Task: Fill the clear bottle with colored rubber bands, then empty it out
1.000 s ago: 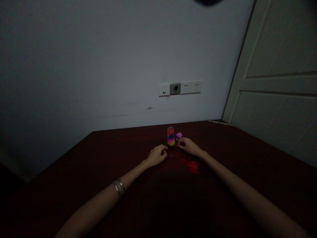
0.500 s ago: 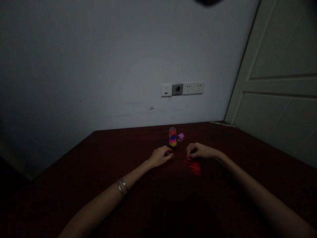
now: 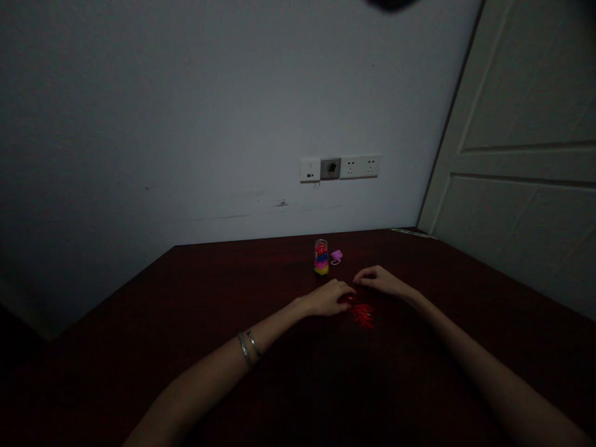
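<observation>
A dark reddish-brown table (image 3: 246,261) carries an upright clear jar (image 3: 321,257) filled with red, blue, pink and yellow layers; just beside it lies a small purple object (image 3: 336,255) with a pale loop (image 3: 336,262); nearer the camera, thin red pieces (image 3: 363,316) lie in a loose pile.

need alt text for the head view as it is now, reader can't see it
Two bare hands, left and right, reach toward small red pieces on a dark table. Behind them stands an open jar with colourful layers, beside a purple item.
</observation>
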Tool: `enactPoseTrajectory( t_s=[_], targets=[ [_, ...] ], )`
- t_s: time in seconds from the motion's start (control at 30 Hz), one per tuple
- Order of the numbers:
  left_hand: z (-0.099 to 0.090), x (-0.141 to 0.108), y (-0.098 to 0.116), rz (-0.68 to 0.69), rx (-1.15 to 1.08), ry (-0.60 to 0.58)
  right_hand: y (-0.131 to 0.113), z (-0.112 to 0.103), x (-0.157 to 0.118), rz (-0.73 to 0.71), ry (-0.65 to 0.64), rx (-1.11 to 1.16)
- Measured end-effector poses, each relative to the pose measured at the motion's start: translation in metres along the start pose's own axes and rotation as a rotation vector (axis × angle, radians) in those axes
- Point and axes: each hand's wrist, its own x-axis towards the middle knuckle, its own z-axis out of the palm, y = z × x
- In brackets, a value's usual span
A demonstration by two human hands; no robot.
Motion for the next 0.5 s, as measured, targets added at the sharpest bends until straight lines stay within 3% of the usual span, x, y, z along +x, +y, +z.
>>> enactPoseTrajectory(
  t_s=[0.2,0.5],
  targets=[
    [0.002,0.008,0.001,0.001,0.063,-0.019,0.009,0.006,0.004,0.021,0.110,-0.021],
    [-0.011,0.013,0.012,-0.006,0.214,-0.109,0.015,0.008,0.005,-0.016,0.142,-0.032]
  ],
)
